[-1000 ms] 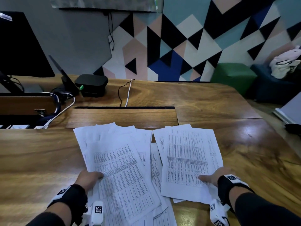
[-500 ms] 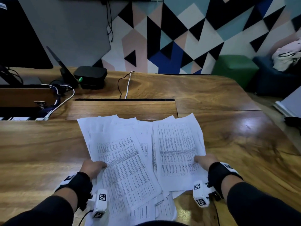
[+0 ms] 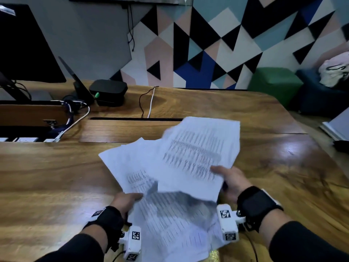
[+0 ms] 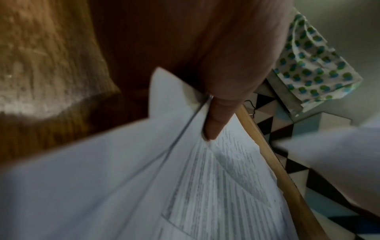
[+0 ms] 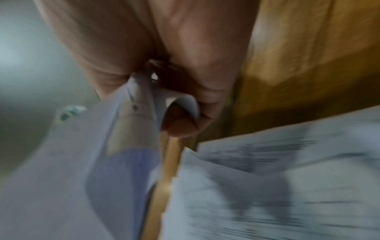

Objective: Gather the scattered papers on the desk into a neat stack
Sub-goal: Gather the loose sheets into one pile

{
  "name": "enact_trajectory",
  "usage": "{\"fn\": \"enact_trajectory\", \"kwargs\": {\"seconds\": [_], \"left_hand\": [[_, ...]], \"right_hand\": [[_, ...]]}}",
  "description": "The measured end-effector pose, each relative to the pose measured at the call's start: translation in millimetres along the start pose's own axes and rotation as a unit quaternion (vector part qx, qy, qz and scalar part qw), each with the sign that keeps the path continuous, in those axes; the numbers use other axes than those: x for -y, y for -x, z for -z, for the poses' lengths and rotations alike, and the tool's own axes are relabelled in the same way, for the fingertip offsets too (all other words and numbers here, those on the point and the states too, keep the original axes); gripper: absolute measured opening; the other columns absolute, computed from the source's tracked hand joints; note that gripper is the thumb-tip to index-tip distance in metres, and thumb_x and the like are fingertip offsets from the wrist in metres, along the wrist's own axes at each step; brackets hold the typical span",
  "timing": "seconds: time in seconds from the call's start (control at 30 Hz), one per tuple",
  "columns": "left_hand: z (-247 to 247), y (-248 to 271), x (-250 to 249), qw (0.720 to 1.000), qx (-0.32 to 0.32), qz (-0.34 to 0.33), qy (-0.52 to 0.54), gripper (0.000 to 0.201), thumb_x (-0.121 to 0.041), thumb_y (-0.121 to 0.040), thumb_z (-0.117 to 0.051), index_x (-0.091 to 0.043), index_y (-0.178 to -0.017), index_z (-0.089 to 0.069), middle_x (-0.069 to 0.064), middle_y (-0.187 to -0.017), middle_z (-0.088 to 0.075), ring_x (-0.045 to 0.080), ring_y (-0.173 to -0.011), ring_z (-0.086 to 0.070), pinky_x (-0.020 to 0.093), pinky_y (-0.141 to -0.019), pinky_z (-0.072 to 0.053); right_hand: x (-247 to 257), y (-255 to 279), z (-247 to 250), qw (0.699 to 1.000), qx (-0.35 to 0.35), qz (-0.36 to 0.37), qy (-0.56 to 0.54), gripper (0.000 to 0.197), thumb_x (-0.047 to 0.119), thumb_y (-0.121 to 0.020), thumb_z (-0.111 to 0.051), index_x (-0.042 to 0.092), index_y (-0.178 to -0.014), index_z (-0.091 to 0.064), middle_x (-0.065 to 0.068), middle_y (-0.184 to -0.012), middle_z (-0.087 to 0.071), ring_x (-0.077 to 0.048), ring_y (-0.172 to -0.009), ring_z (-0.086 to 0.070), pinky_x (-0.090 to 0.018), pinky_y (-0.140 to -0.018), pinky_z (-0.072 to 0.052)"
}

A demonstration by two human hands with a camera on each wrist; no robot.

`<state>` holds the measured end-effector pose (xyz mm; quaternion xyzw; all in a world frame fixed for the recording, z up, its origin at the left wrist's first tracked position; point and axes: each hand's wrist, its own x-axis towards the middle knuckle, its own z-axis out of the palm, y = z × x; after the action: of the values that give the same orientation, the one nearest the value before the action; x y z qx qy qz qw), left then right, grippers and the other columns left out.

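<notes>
Two hands work two bundles of printed papers over the wooden desk [image 3: 56, 176]. The right hand [image 3: 231, 181] pinches the right bundle [image 3: 196, 154] at its near right edge, thumb on top and fingers [image 5: 183, 125] curled beneath; this bundle is lifted and tilted, overlapping the other from above. The left hand [image 3: 125, 202] grips the left bundle [image 3: 132, 167] at its near left edge — the wrist view shows the thumb [image 4: 216, 120] pressed onto a printed sheet with further sheets below. How many sheets each bundle holds cannot be counted, since motion blur smears the edges. At the far left of the desk sit one black box [image 3: 108, 91] and one dark monitor [image 3: 24, 46] — two thin cables, one white and one black, run beside the box.
</notes>
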<state>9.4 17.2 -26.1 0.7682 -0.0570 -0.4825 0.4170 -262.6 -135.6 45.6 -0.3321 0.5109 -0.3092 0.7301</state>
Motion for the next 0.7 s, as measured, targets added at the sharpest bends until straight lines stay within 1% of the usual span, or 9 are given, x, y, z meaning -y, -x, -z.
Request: {"fn": "enact_trajectory", "kwargs": {"seconds": [0.1, 0.2, 0.33, 0.4, 0.47, 0.53, 0.57, 0.63, 0.7], "left_hand": [[0.1, 0.3, -4.1, 0.999, 0.037, 0.01, 0.0, 0.023, 0.001, -0.08, -0.072, 0.011, -0.1, -0.069, 0.019, -0.071, -0.075, 0.034, -0.064, -0.07, 0.039, -0.064, -0.057], [1.0, 4.0, -7.6, 0.996, 0.08, 0.04, 0.014, 0.033, -0.015, -0.079, -0.067, 0.004, -0.105, -0.072, 0.027, -0.094, -0.075, 0.046, -0.087, -0.072, 0.061, -0.088, -0.054], [1.8, -3.3, -11.0, 0.983, 0.068, 0.041, 0.167, 0.041, -0.041, -0.086, -0.057, -0.011, -0.109, -0.072, 0.019, -0.104, -0.073, 0.037, -0.095, -0.067, 0.054, -0.101, -0.045], [-3.1, -2.3, -11.0, 0.987, 0.079, 0.035, 0.137, 0.052, -0.063, -0.075, -0.068, -0.026, -0.111, -0.072, 0.005, -0.114, -0.072, 0.028, -0.11, -0.063, 0.049, -0.105, -0.043], [-8.6, -10.1, -2.6, 0.995, 0.07, 0.019, 0.063, 0.063, -0.054, -0.058, -0.085, -0.017, -0.107, -0.071, 0.005, -0.111, -0.071, 0.027, -0.11, -0.063, 0.046, -0.101, -0.044], [-12.2, -17.4, 3.7, 0.999, 0.043, 0.018, 0.017, 0.068, -0.031, -0.049, -0.09, 0.001, -0.105, -0.07, 0.019, -0.1, -0.075, 0.037, -0.095, -0.071, 0.055, -0.093, -0.053], [-13.4, -13.7, 1.6, 0.999, 0.042, 0.017, 0.014, 0.062, -0.022, -0.054, -0.089, 0.006, -0.106, -0.069, 0.023, -0.097, -0.076, 0.041, -0.09, -0.073, 0.059, -0.089, -0.055], [-13.4, -12.8, -0.2, 0.998, 0.049, 0.01, 0.033, 0.037, -0.006, -0.074, -0.079, 0.008, -0.107, -0.068, 0.026, -0.095, -0.076, 0.045, -0.087, -0.073, 0.064, -0.085, -0.054], [-12.8, -3.9, -10.2, 0.996, 0.08, 0.005, 0.041, 0.029, -0.001, -0.082, -0.072, 0.007, -0.109, -0.067, 0.028, -0.099, -0.075, 0.047, -0.089, -0.072, 0.065, -0.085, -0.054]], "right_hand": [[-50.1, -9.2, 12.2, 0.977, 0.011, -0.077, 0.2, 0.035, -0.01, -0.078, -0.066, -0.007, -0.113, -0.065, -0.025, -0.109, -0.071, -0.038, -0.097, -0.069, -0.055, -0.094, -0.052], [-80.6, -17.2, 19.2, 0.909, -0.024, -0.081, 0.407, 0.05, 0.016, -0.068, -0.082, 0.011, -0.111, -0.057, -0.008, -0.106, -0.07, -0.026, -0.091, -0.069, -0.041, -0.082, -0.057], [-90.2, -23.5, 15.6, 0.859, -0.052, -0.057, 0.506, 0.065, 0.043, -0.07, -0.074, 0.017, -0.121, -0.043, -0.002, -0.114, -0.064, -0.023, -0.098, -0.065, -0.038, -0.086, -0.055], [-94.3, -22.7, 10.6, 0.813, -0.035, -0.067, 0.578, 0.067, 0.051, -0.079, -0.06, 0.014, -0.13, -0.038, -0.006, -0.125, -0.061, -0.026, -0.106, -0.063, -0.037, -0.091, -0.052], [-96.1, -17.4, 4.7, 0.753, 0.012, -0.084, 0.652, 0.064, 0.056, -0.087, -0.045, 0.011, -0.131, -0.038, -0.009, -0.13, -0.058, -0.028, -0.11, -0.06, -0.036, -0.088, -0.049], [-95.5, -11.4, 1.7, 0.712, 0.059, -0.075, 0.696, 0.058, 0.062, -0.085, -0.039, 0.016, -0.119, -0.047, -0.005, -0.117, -0.062, -0.025, -0.1, -0.062, -0.036, -0.083, -0.05], [-94.4, -11.3, 3.5, 0.701, 0.066, -0.062, 0.707, 0.052, 0.063, -0.083, -0.041, 0.019, -0.108, -0.051, -0.002, -0.106, -0.063, -0.023, -0.094, -0.062, -0.035, -0.08, -0.051], [-87.5, -14.0, 12.2, 0.702, 0.041, -0.032, 0.711, 0.04, 0.062, -0.082, -0.049, 0.022, -0.087, -0.052, 0.003, -0.087, -0.06, -0.02, -0.081, -0.063, -0.031, -0.067, -0.05], [-79.9, -20.3, 26.9, 0.736, -0.014, 0.004, 0.677, 0.039, 0.061, -0.077, -0.058, 0.023, -0.079, -0.049, 0.005, -0.079, -0.056, -0.015, -0.07, -0.057, -0.03, -0.06, -0.044]]}}
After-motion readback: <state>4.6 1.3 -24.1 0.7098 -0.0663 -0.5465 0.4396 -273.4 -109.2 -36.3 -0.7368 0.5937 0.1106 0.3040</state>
